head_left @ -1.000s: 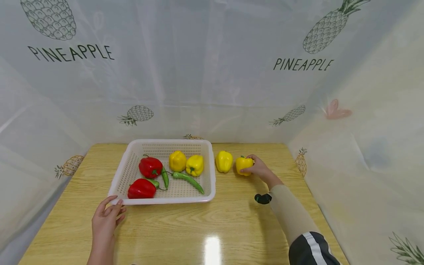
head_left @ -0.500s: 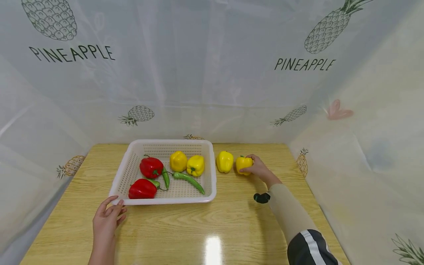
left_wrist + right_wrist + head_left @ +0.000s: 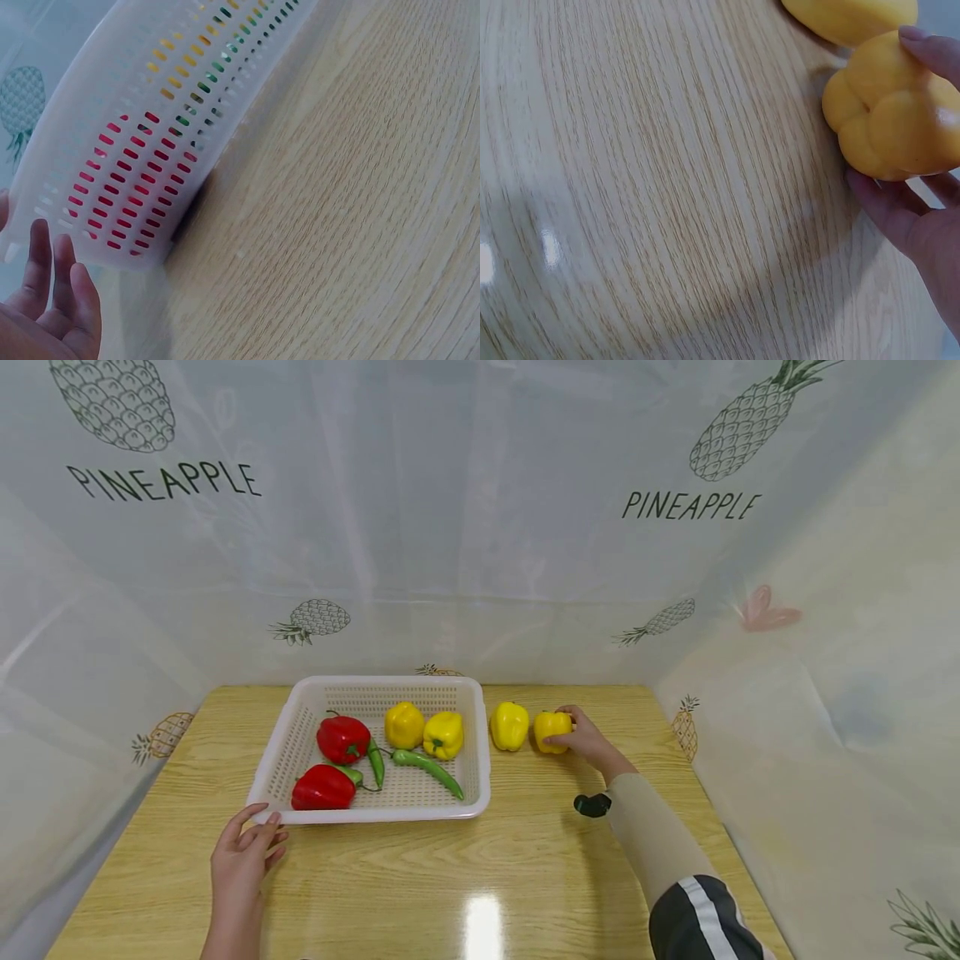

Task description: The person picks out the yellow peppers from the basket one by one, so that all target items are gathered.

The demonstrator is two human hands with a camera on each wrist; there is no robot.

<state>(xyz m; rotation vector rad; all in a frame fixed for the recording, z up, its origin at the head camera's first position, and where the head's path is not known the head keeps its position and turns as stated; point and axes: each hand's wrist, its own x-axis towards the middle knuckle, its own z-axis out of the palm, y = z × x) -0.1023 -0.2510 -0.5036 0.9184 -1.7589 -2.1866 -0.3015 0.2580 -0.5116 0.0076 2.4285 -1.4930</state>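
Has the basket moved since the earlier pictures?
No: in the head view, the basket keeps its place against the back edge of the table.

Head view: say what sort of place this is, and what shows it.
Probably a makeshift, screened-off tabletop work area: pineapple-printed sheeting hangs behind and beside a wood-grain table, which bears a white basket holding peppers.

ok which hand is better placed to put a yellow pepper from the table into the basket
Probably the right hand: it grips a yellow pepper to the right of the white basket. The left hand holds the basket's near left corner, farther from that pepper.
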